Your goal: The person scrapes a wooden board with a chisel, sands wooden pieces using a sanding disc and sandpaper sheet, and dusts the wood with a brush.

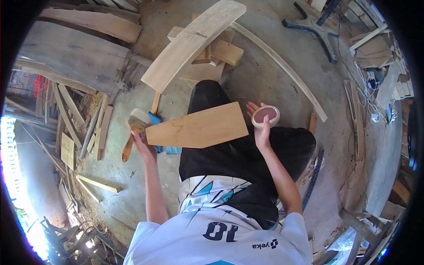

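My left hand [145,145] is closed on a paintbrush [128,148] with a wooden handle, its bristles pointing up and away from me. A tapered, smooth wooden board [198,126] lies across my lap, its narrow end close to my left hand; whether that hand touches it I cannot tell. Beyond the board's wide end, my right hand [262,134] grips a round disc [260,115] with a reddish-brown face and a pale rim. The thumb rests over the disc's face, and some fingers show at its left side.
Ahead, a broad curved plank [194,42] lies over stacked wood blocks [226,52]. A long thin curved strip [282,62] is to its right. A black metal base [316,28] stands farther off. Scrap wood [70,110] lies left; white cables [369,92] lie right.
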Available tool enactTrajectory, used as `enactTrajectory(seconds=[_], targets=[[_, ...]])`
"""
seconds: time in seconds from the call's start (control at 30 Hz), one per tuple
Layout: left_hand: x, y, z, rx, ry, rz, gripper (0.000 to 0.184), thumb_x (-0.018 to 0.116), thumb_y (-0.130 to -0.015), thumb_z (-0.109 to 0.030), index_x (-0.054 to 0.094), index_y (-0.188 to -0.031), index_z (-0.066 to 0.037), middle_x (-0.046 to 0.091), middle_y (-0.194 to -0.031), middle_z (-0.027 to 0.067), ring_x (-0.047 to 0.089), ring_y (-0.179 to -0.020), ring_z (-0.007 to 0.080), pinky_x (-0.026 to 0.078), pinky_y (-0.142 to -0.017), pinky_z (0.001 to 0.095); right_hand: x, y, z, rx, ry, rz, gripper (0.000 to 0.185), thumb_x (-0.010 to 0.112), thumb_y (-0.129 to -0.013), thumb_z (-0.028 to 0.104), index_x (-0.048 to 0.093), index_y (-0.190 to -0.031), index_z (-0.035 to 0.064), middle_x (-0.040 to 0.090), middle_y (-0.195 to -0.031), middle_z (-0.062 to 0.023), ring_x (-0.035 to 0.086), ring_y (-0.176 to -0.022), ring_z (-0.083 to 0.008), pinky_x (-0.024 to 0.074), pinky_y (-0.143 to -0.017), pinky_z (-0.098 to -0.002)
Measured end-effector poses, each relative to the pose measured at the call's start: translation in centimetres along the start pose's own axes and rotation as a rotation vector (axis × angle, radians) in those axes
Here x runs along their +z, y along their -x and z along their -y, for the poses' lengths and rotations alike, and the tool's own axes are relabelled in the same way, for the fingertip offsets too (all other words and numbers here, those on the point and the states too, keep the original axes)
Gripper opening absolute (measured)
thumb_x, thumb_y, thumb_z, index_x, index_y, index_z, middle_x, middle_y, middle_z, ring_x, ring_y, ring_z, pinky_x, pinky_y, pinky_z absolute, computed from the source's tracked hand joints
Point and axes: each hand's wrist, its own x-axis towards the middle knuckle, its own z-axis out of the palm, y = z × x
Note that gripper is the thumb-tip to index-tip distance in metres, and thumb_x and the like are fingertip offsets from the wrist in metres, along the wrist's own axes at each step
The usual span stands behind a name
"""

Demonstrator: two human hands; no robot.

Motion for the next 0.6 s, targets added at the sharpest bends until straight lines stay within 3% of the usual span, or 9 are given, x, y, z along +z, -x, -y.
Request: enactTrajectory(seconds=[0.07, 0.13, 0.17, 0.23, 0.27, 0.33, 0.37, 0.47, 0.6], targets=[[1.3, 0.8, 0.7, -0.103, 0.079, 0.082, 0.083, 0.036, -0.1, -0.069, 0.048, -0.14, 0.003, 0.064, -0.128, 0.0213, 0.062, -0.117, 0.0302, 0.048, -0.103, 0.0448, 2.5, -1.8, -0.8, 0.078, -0.201, -0.083, 0.066, 0.043, -0.102, 0.061, 0.038, -0.14, 0.0068, 0.053, -0.137, -0.0289, 0.053, -0.131, -0.0393, 0.038, -0.114, -0.0471], [2.5, 1.2, 0.5, -0.151, 0.247, 0.075, 0.08, 0.039, -0.1, -0.067, 0.042, -0.145, -0.001, 0.064, -0.126, 0.0224, 0.063, -0.114, 0.0311, 0.049, -0.101, 0.0443, 3.9, -2.7, -0.7, 0.222, -0.432, -0.104, 0.066, 0.044, -0.1, 0.064, 0.042, -0.134, 0.0072, 0.055, -0.134, -0.0282, 0.055, -0.128, -0.0389, 0.0396, -0.112, -0.0474], [3.1, 1.4, 0.3, -0.208, 0.401, 0.06, 0.079, 0.043, -0.1, -0.065, 0.035, -0.15, -0.004, 0.064, -0.124, 0.0236, 0.065, -0.111, 0.032, 0.051, -0.1, 0.0438, 4.3, -2.9, -0.4, 0.228, -0.367, -0.124, 0.067, 0.043, -0.099, 0.066, 0.043, -0.132, 0.0076, 0.058, -0.131, -0.0273, 0.056, -0.127, -0.0387, 0.0406, -0.112, -0.0471], [3.4, 1.2, 0.5, -0.237, 0.42, 0.01, 0.081, 0.044, -0.099, -0.068, 0.039, -0.147, -0.002, 0.064, -0.125, 0.0232, 0.065, -0.11, 0.0324, 0.05, -0.1, 0.044, 4.1, -2.7, -0.5, 0.261, -0.373, -0.166, 0.066, 0.043, -0.099, 0.067, 0.044, -0.131, 0.0085, 0.058, -0.13, -0.0269, 0.056, -0.126, -0.0383, 0.041, -0.111, -0.0468], [3.2, 1.0, 0.7, -0.258, 0.426, -0.004, 0.079, 0.044, -0.099, -0.067, 0.04, -0.146, -0.002, 0.063, -0.126, 0.0226, 0.064, -0.111, 0.0327, 0.05, -0.101, 0.0445, 3.8, -2.6, -0.4, 0.284, -0.441, -0.156, 0.067, 0.052, -0.096, 0.066, 0.043, -0.13, 0.01, 0.061, -0.124, -0.0234, 0.06, -0.121, -0.0353, 0.0457, -0.106, -0.0465], [4.3, 1.7, -0.2, -0.278, 0.437, -0.025, 0.078, 0.044, -0.1, -0.066, 0.042, -0.145, -0.002, 0.062, -0.127, 0.0221, 0.064, -0.112, 0.033, 0.05, -0.101, 0.045, 3.8, -2.4, 0.7, 0.377, -0.512, -0.255, 0.071, 0.055, -0.092, 0.071, 0.046, -0.124, 0.0081, 0.063, -0.118, -0.0225, 0.062, -0.115, -0.0351, 0.0477, -0.103, -0.0464], [5.6, 2.6, -1.6, -0.238, 0.371, -0.094, 0.074, 0.045, -0.101, -0.064, 0.043, -0.144, -0.004, 0.062, -0.128, 0.0211, 0.063, -0.113, 0.0329, 0.05, -0.101, 0.0461, 3.9, -2.3, 1.6, 0.435, -0.515, -0.327, 0.078, 0.06, -0.084, 0.077, 0.048, -0.115, 0.0072, 0.064, -0.11, -0.0208, 0.064, -0.11, -0.0351, 0.0503, -0.099, -0.0461], [7.5, 4.4, -6.6, -0.236, 0.306, -0.23, 0.063, 0.048, -0.102, -0.057, 0.046, -0.143, -0.008, 0.062, -0.127, 0.0173, 0.063, -0.114, 0.0322, 0.05, -0.101, 0.0474, 6.3, -1.1, 6.5, 0.7, -0.318, -0.506, 0.087, 0.07, -0.07, 0.083, 0.043, -0.109, 0.0086, 0.061, -0.098, -0.0164, 0.064, -0.097, -0.031, 0.0533, -0.089, -0.0438], [7.1, 5.9, -10.4, -0.389, 0.178, -0.207, 0.056, 0.052, -0.102, -0.052, 0.052, -0.138, -0.009, 0.062, -0.126, 0.0137, 0.064, -0.112, 0.0292, 0.051, -0.1, 0.0452, 7.7, 1.5, 10.6, 0.837, -0.133, -0.534, 0.085, 0.071, -0.069, 0.081, 0.051, -0.101, 0.0053, 0.059, -0.098, -0.012, 0.063, -0.095, -0.0271, 0.0522, -0.09, -0.0436]])
